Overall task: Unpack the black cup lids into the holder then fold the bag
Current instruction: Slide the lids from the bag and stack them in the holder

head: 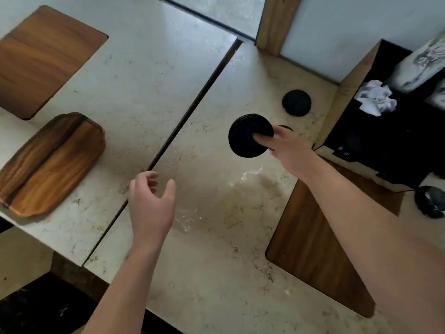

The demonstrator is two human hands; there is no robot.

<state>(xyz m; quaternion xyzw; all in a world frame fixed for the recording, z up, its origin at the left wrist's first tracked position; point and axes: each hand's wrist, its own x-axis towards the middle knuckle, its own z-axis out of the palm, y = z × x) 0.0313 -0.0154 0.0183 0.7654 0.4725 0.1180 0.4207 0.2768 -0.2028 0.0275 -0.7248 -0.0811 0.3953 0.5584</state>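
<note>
forearms fill the bottom of the head view, reaching up over the pale stone counter [216, 273]. left hand [150, 201] hovers with its fingers loosely curled and apart, gripping nothing. right hand [289, 150] is clamped on a stack of black cup lids [248, 136], thumb across the face, held above the counter and clear of it. clear plastic bag [216, 196] lies flat and slack on the stone between the two hands; it looks emptied, though its glare makes that hard to confirm, and it is not yet folded.

beyond the stack sits a round black opening [296, 102], likely the holder, with what seems to be lids already in it; a second dark round shape is mostly hidden behind the right hand. so unpacking appears well along: this stack has to go in, then the bag needs folding.

room is fair. a dark seam [192, 109] splits the counter left of the bag. a boxy bin with crumpled paper [375, 97] stands close on the right, near the holder, so the right wrist has little slack there. two wooden boards [48, 162] lie well apart on the left.
</note>
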